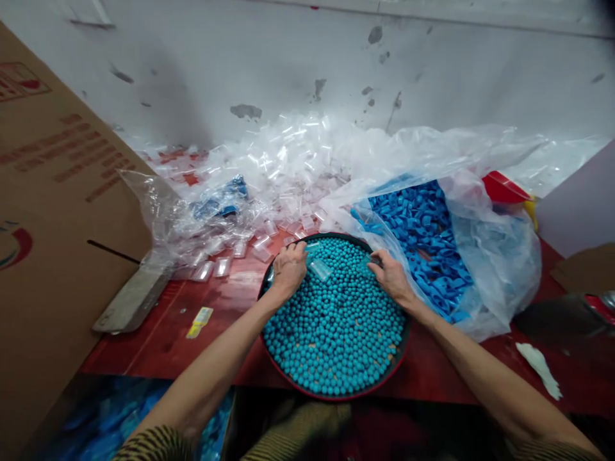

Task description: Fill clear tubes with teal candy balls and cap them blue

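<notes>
A round dark tray (403,349) holds a heap of small turquoise balls (336,326) on the red table. My left hand (289,269) rests on the far left of the heap, fingers curled round a small clear plastic tube (319,269) that sticks out to the right. My right hand (393,276) lies on the far right of the heap, fingers pinched together on something small that I cannot make out.
A clear bag of blue plastic caps (423,237) lies right of the tray. A pile of clear plastic tubes (283,173) spreads behind it against the white wall. A large cardboard box (52,211) stands at left. A red object (502,187) sits behind the bag.
</notes>
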{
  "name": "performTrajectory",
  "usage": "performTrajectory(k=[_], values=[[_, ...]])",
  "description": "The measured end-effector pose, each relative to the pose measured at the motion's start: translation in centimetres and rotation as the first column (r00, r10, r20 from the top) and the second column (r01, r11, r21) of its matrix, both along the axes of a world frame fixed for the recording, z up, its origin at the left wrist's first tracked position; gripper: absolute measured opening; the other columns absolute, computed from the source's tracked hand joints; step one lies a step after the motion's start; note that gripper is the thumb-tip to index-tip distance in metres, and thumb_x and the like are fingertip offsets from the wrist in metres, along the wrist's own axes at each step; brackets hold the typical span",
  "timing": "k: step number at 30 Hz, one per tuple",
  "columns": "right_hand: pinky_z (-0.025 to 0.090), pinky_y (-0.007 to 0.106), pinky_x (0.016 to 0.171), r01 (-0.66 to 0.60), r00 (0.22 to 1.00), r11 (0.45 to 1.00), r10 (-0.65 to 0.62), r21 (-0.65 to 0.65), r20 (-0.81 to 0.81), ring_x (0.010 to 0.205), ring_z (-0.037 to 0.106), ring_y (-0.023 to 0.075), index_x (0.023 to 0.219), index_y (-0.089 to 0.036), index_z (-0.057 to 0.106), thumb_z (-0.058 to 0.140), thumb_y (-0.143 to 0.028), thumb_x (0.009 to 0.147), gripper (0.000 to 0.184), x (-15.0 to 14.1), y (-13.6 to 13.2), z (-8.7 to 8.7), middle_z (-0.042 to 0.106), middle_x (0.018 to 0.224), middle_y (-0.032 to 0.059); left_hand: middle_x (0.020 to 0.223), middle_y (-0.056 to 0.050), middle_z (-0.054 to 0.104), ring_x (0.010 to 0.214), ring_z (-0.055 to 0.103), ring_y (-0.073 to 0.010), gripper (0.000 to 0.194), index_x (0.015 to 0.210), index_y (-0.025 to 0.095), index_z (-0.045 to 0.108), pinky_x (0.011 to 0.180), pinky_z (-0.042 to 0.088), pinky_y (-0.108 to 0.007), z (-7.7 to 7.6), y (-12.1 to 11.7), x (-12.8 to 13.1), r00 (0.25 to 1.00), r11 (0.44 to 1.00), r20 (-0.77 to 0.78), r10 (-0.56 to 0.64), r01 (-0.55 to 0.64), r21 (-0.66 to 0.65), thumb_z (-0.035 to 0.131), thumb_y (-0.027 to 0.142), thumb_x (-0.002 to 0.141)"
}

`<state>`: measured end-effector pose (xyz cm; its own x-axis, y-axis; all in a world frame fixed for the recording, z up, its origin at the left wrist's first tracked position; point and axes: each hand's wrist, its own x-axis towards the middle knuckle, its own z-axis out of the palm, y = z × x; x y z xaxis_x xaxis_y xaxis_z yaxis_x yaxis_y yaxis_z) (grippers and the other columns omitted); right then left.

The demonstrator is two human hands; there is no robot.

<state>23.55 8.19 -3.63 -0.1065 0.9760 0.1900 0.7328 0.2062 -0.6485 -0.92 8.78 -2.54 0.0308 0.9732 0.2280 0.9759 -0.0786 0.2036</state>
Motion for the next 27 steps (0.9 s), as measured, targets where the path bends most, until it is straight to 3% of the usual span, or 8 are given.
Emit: performTrajectory(k=[4, 9, 12, 17, 19, 21, 23, 27], values=[[0.041, 0.032, 0.071, -0.014, 0.997, 0.993, 0.022, -0.115, 0.069, 0.073, 0.055, 0.018, 0.088, -0.018, 0.057, 0.05, -0.027, 0.073, 0.019, 0.4, -1.7, -0.5, 0.06, 0.079, 0.0034, 0.094, -0.005, 0.056, 0.083, 0.05, -0.018, 0.025, 0.103, 0.022, 0.05, 0.067, 0.035, -0.025, -1.0, 0.4, -0.3, 0.999, 1.0, -0.042, 0.005, -0.006, -0.03, 0.035, 0.03, 0.084], [0.041, 0.023, 0.055, -0.244, 0.97, 0.909, 0.231, -0.338, -0.079, 0.054, 0.051, 0.0106, 0.083, -0.019, 0.058, 0.05, -0.025, 0.072, 0.015, -0.7, -4.6, -1.6, 0.058, 0.068, -0.0018, 0.093, -0.005, 0.056, 0.076, 0.053, -0.0152, 0.027, 0.105, 0.021, 0.049, 0.063, 0.036, -0.023, -0.9, -0.5, -0.2, 0.996, 0.999, 0.087, 0.03, -0.026, -0.04, 0.035, 0.032, 0.085], [0.038, 0.02, 0.045, -0.359, 0.933, 0.801, 0.319, -0.48, -0.166, 0.045, 0.047, 0.0085, 0.082, -0.019, 0.06, 0.052, -0.023, 0.07, 0.015, -1.6, -5.8, -1.8, 0.055, 0.061, -0.0033, 0.094, -0.005, 0.057, 0.082, 0.054, -0.0161, 0.026, 0.103, 0.02, 0.05, 0.069, 0.037, -0.023, -0.7, -1.1, -0.3, 0.986, 1.0, 0.167, 0.005, -0.004, -0.006, 0.037, 0.031, 0.084], [0.035, 0.018, 0.038, -0.453, 0.879, 0.554, 0.41, -0.699, -0.245, 0.04, 0.046, 0.0088, 0.076, -0.019, 0.062, 0.049, -0.021, 0.071, 0.014, -2.7, -6.4, -1.1, 0.049, 0.048, -0.0048, 0.093, -0.005, 0.059, 0.083, 0.054, -0.0158, 0.027, 0.103, 0.017, 0.05, 0.074, 0.039, -0.024, -0.6, -1.3, -1.0, 0.964, 0.998, 0.258, -0.066, 0.064, 0.019, 0.039, 0.028, 0.082], [0.037, 0.019, 0.042, -0.442, 0.861, 0.58, 0.488, -0.684, -0.143, 0.043, 0.048, 0.0092, 0.075, -0.02, 0.063, 0.048, -0.02, 0.072, 0.015, -2.9, -6.5, -0.5, 0.051, 0.051, -0.0038, 0.088, -0.004, 0.06, 0.079, 0.055, -0.0154, 0.028, 0.104, 0.017, 0.05, 0.072, 0.039, -0.025, -0.8, -1.2, -1.1, 0.959, 0.999, 0.28, -0.048, 0.053, -0.01, 0.039, 0.029, 0.082], [0.04, 0.021, 0.052, -0.445, 0.818, 0.695, 0.573, -0.565, 0.06, 0.057, 0.053, 0.0115, 0.079, -0.021, 0.063, 0.049, -0.02, 0.073, 0.015, -3.1, -6.8, 0.2, 0.057, 0.066, -0.0003, 0.088, -0.004, 0.06, 0.078, 0.055, -0.0152, 0.027, 0.105, 0.018, 0.049, 0.072, 0.039, -0.024, -1.0, -1.2, -1.0, 0.959, 0.999, 0.282, -0.035, 0.042, -0.022, 0.04, 0.029, 0.082], [0.04, 0.024, 0.062, -0.492, 0.735, 0.753, 0.628, -0.436, 0.256, 0.073, 0.054, 0.015, 0.091, -0.023, 0.061, 0.054, -0.021, 0.072, 0.021, -3.1, -7.5, 0.9, 0.057, 0.084, 0.0035, 0.091, -0.004, 0.06, 0.08, 0.056, -0.0153, 0.027, 0.105, 0.019, 0.049, 0.072, 0.039, -0.024, -1.2, -1.3, -0.9, 0.963, 0.999, 0.268, -0.03, 0.037, -0.019, 0.04, 0.029, 0.081], [0.039, 0.029, 0.07, -0.577, 0.566, 0.712, 0.702, -0.399, 0.433, 0.084, 0.05, 0.0197, 0.107, -0.022, 0.051, 0.062, -0.024, 0.066, 0.043, -2.7, -9.3, 1.5, 0.052, 0.097, 0.0074, 0.094, -0.004, 0.06, 0.082, 0.056, -0.0159, 0.027, 0.106, 0.019, 0.048, 0.072, 0.038, -0.024, -1.7, -1.5, -0.7, 0.971, 0.999, 0.237, -0.027, 0.032, -0.018, 0.041, 0.028, 0.081]])
